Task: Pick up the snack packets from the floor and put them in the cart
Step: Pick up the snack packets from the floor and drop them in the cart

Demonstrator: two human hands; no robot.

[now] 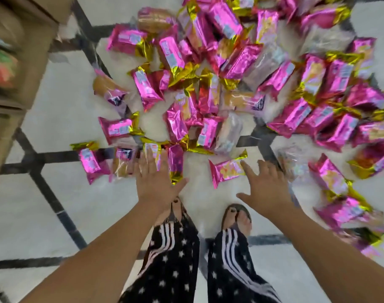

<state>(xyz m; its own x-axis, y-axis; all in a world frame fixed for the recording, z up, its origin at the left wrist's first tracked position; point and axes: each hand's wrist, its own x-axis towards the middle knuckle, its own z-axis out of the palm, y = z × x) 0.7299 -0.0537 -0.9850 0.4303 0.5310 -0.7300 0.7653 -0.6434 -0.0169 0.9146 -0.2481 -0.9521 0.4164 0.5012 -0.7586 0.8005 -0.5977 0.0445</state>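
Bare forearms, reaching down over black star-printed trousers (pixel 171 259) with white side stripes, and sandalled feet (pixel 237 217).

Left hand (pixel 156 182): grip wide, fingers straight and spread, holding nothing. It is poised over a pink foil snack packet (pixel 175 159), whose long axis runs away from the person, with a gold crimped end nearest the feet. Contact cannot be told through the blur.

Right hand (pixel 267 189): grip spread and empty, index tip at a second pink-and-gold packet (pixel 227 170), which lies crosswise with its gold end pointing right.

Beyond: heap of pink-and-gold packets (pixel 230 73) on the white tiled floor (pixel 66 106) with dark lines. Far left: brown cardboard boxes (pixel 22 40).
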